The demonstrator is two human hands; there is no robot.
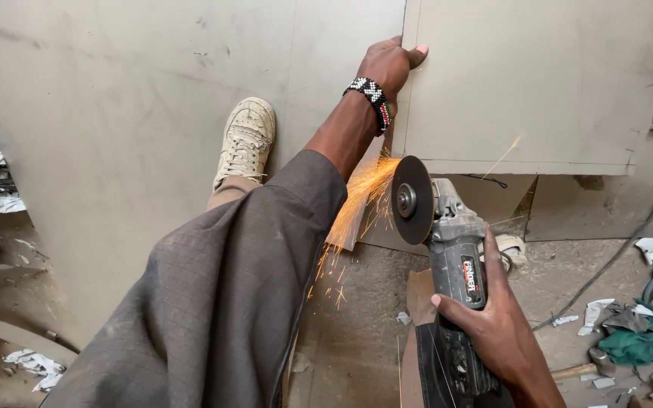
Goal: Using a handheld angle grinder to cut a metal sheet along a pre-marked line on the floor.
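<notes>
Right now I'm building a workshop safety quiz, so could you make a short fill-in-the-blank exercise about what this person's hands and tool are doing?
1. The right hand holds an angle ____ by its body.
2. The left hand presses on the edge of a metal ____.
3. Orange ____ fly from the cutting disc.
4. A beaded ____ sits on the left wrist.

Missing words: grinder; sheet; sparks; bracelet.
</notes>
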